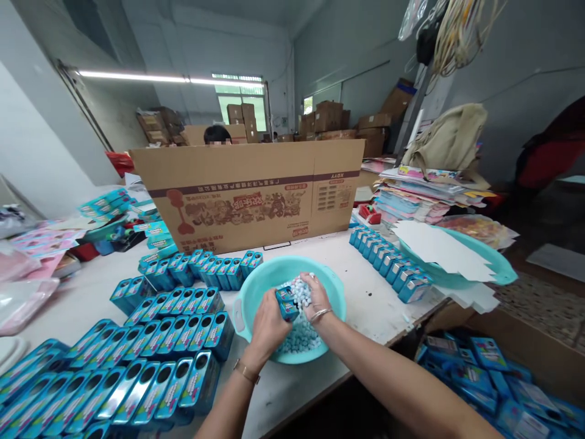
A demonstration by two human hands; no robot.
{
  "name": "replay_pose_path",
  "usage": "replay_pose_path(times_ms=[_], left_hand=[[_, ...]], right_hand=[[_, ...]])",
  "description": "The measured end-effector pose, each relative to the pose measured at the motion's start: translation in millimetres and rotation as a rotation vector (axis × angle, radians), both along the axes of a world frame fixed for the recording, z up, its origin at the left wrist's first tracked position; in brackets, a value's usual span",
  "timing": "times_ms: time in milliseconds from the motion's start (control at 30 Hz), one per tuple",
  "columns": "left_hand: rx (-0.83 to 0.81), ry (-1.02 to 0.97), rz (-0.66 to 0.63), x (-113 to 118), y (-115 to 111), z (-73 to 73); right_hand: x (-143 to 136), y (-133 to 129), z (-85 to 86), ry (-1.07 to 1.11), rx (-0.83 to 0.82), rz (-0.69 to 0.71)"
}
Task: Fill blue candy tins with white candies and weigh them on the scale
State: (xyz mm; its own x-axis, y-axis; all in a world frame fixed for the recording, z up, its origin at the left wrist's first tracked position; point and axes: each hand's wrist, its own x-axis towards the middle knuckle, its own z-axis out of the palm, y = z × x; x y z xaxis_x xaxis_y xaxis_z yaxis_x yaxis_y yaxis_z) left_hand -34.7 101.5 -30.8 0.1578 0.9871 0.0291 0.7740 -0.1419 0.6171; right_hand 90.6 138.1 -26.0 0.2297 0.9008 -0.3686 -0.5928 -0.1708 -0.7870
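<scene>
A turquoise plastic basin (pixel 337 299) stands on the white table, with many small pale candy-like pellets (pixel 299 341) in its bottom. Over the basin my left hand (pixel 267 323) is closed round a small blue box (pixel 286 303), held tilted. My right hand (pixel 316 297) is cupped round a heap of the pale pellets, right beside the box's end. Whether any pellets are inside the box is hidden. Several rows of blue boxes (pixel 196 381) with round holes in their tops stand to the left of the basin.
A long printed cardboard sheet (pixel 256 201) stands upright behind the basin. Another row of blue boxes (pixel 388 262) runs along the right. A carton (pixel 525 323) of blue boxes sits below the table's right edge. Beyond the cardboard, a person's head (pixel 217 135) shows.
</scene>
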Motion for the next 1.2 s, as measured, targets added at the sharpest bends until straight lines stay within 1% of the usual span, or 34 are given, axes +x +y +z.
replay_pose_path(times_ms=[100,200,267,400,533,767,933,1000,1100,1167,1200], left_hand=[[0.017,-0.015,-0.006,0.7,-1.0,-0.8],[0.011,-0.072,-0.031,-1.4,-0.9,0.9],[-0.003,-0.126,-0.042,-2.7,0.5,1.7],[-0.019,-0.218,-0.037,-3.0,6.7,1.4],[-0.028,-0.243,-0.074,-2.4,12.9,2.2],[-0.040,-0.244,-0.093,-6.5,15.0,6.7],[-0.050,-0.240,-0.092,-8.0,17.6,7.2],[-0.055,-0.241,-0.099,-6.2,18.4,6.7],[-0.061,-0.239,-0.106,-5.0,18.3,7.7],[-0.064,-0.237,-0.100,-8.8,17.7,10.2],[-0.056,-0.239,-0.085,-12.6,17.3,11.6]], right_hand=[[-11.1,-2.3,1.4,-0.034,0.105,-0.077],[-13.0,0.5,2.9,-0.168,0.182,-0.110],[-11.7,3.3,3.1,-0.223,0.185,-0.089],[-8.3,7.3,1.9,-0.256,0.170,-0.057],[-4.5,9.4,0.8,-0.282,0.180,-0.045],[-0.3,11.8,1.4,-0.305,0.214,0.015],[-3.6,11.1,3.8,-0.316,0.212,0.060],[-7.3,7.7,5.1,-0.334,0.202,0.096],[-7.9,2.8,6.9,-0.350,0.230,0.192],[0.7,4.1,6.8,-0.402,0.248,0.249],[7.7,7.0,6.0,-0.478,0.233,0.273]])
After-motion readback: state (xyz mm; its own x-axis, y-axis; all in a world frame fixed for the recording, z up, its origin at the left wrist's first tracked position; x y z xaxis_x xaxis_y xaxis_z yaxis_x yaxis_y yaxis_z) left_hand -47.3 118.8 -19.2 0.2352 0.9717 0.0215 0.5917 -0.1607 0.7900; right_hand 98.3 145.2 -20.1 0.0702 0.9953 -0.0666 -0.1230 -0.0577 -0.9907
